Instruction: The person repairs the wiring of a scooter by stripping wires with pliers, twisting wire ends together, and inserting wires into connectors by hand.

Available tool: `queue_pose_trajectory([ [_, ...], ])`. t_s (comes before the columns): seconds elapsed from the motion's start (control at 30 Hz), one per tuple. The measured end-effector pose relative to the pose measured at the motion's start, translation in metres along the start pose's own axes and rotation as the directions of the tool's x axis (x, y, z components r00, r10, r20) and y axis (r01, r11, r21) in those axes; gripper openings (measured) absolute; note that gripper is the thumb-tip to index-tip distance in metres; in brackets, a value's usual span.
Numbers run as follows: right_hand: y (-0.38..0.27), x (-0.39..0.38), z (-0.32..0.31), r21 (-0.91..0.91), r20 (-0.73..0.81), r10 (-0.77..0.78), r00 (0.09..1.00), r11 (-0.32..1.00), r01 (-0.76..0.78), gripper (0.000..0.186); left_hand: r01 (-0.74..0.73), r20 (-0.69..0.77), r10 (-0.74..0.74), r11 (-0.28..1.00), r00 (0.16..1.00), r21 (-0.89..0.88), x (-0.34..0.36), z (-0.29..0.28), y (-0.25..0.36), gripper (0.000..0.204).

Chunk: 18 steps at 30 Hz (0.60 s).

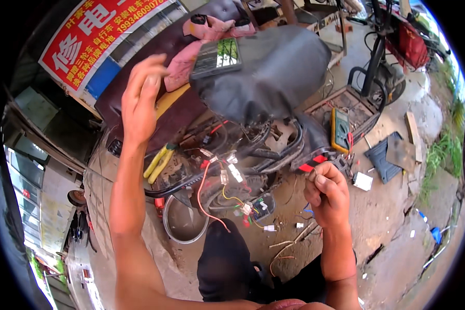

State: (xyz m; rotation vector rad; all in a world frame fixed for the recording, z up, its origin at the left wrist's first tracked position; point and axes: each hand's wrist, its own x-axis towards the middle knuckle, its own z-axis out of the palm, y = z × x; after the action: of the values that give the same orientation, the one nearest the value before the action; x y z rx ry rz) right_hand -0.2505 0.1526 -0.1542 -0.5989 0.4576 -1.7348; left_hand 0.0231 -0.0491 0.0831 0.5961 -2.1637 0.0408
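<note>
My left hand is raised, fingers together and slightly curled, holding nothing, in front of a dark red seat cushion. My right hand is lower right, its fingers pinched on a thin wire end near a red-and-black part. Between the hands lies an opened scooter body with a tangle of red, yellow and white wires and connectors. A black seat is tipped up above the wiring. Yellow-handled pliers rest on the frame at the left.
A yellow multimeter sits on an open tray of parts. A round metal bowl lies on the dirt ground below the wiring. Black mats, a white box and loose wire scraps lie at the right. A red signboard stands upper left.
</note>
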Motion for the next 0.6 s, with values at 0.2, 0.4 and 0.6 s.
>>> queue_pose_trajectory([
  [0.2, -0.005, -0.008, 0.011, 0.009, 0.033, -0.03, 0.999, 1.0, 0.029, 0.007, -0.025, 0.407, 0.037, 0.999, 0.913, -0.035, 0.077, 0.021, 0.024, 0.054],
  [0.4, -0.009, -0.012, 0.01, -0.009, 0.029, -0.022, 0.999, 1.0, 0.022, 0.006, 0.184, 0.437, -0.206, 0.979, 0.875, 0.094, 0.094, 0.032, 0.008, 0.06],
  [0.6, -0.008, -0.014, 0.013, 0.003, 0.022, -0.036, 0.999, 0.999, 0.036, 0.006, 0.21, 0.131, -0.236, 0.959, 0.963, 0.189, 0.069, 0.008, 0.009, 0.057],
])
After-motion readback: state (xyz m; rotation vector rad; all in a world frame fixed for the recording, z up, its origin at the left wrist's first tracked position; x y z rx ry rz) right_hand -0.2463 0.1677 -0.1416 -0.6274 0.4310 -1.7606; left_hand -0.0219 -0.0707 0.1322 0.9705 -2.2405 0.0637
